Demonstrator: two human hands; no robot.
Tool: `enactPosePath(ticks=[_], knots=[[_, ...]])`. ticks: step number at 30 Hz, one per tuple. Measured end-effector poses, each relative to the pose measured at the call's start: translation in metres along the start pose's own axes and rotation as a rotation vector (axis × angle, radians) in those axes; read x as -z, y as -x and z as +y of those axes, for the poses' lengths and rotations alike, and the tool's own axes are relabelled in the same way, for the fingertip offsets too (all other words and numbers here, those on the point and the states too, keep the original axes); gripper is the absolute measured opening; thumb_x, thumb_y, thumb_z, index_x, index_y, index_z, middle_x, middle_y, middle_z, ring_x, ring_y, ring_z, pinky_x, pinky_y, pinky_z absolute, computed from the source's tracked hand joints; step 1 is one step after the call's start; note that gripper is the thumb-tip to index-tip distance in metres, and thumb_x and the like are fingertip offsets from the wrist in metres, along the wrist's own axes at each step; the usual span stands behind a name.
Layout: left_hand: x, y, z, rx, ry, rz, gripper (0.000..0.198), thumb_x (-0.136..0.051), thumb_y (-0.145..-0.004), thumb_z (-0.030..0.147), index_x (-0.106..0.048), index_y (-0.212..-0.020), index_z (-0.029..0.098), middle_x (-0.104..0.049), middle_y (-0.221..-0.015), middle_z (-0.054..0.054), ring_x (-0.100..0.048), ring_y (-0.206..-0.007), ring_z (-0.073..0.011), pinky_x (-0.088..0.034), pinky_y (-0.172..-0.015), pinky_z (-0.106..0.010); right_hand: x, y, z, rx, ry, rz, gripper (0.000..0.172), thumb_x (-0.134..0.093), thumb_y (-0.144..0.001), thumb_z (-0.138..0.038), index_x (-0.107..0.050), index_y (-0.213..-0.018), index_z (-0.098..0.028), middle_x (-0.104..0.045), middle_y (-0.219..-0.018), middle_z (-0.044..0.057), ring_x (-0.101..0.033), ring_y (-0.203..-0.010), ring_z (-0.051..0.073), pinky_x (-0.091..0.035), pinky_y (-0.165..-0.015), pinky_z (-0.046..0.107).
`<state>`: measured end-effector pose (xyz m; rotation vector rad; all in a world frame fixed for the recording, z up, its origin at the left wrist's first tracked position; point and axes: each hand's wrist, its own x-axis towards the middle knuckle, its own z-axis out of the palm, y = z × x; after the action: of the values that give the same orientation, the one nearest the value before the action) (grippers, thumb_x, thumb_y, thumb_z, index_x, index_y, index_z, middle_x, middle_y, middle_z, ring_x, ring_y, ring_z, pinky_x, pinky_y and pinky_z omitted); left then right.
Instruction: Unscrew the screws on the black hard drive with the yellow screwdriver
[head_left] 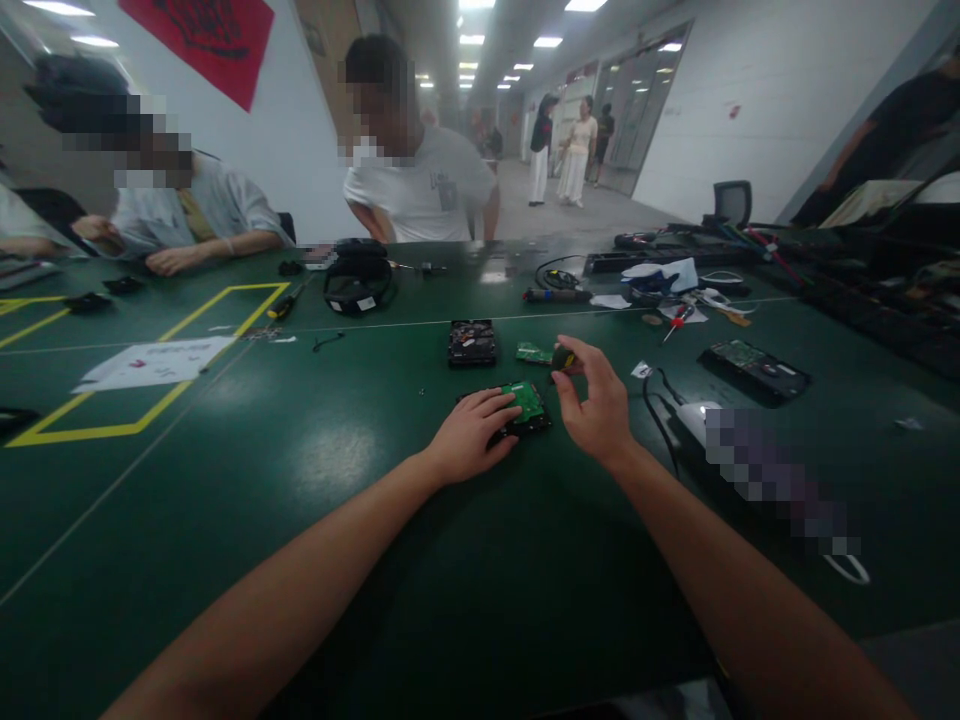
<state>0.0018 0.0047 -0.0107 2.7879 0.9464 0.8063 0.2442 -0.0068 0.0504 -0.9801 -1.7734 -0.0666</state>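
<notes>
A green table (225, 490) fills most of the scene. Across its far side, a person in a white T-shirt (427, 190) leans in, and a person in a pale open shirt (232, 205) sits farther left with forearms at the table edge. Yellow tape (180, 393) outlines a box on the left of the surface, with a white sheet (154, 362) lying partly across it. On the near right rests a long pouch (780, 475), its face blurred, with a white loop at its near end. A black case (358, 278) stands far left of centre.

The left hand (476, 430) is open, palm down, its fingers spread over a hard drive (531, 405) at the centre of the table, green board upward. The right hand (596, 400), just to the right, curls thumb and fingers around a dark tool (562, 360) with a yellow mark; its tip cannot be made out. A second drive (472, 343) lies just beyond the left hand, and a third drive (757, 370) well to the right, beyond the pouch. Smaller still, a loose green board (533, 353) sits right of the second drive, and tiny bits (421, 391) lie left of the left hand.
</notes>
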Motion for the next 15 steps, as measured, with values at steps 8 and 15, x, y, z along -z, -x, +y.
enactPosePath(ticks=[8,15], knots=[[0.0019,-0.0013,0.0025,0.011,0.001,-0.001,0.045,-0.067,-0.099,0.035,-0.063,-0.143,0.023,-0.06,-0.153,-0.012,-0.05,-0.148,-0.035,-0.045,-0.12,-0.061,-0.003,0.0035,0.0049,-0.042,-0.069,-0.037,0.054,-0.056,-0.1,-0.018,-0.05,-0.151,-0.033,-0.068,-0.139,0.01,-0.071,-0.116,0.028,-0.06,-0.103,0.055],[0.0028,-0.0002,0.0033,0.013,0.005,-0.003,0.046,-0.066,-0.1,0.035,-0.062,-0.144,0.022,-0.061,-0.152,-0.012,-0.05,-0.148,-0.0346,-0.045,-0.12,-0.06,-0.002,0.0005,-0.0039,-0.011,-0.038,0.019,0.045,-0.064,-0.098,-0.022,-0.057,-0.141,-0.033,-0.065,-0.126,0.009,-0.066,-0.115,0.028,-0.062,-0.096,0.052]])
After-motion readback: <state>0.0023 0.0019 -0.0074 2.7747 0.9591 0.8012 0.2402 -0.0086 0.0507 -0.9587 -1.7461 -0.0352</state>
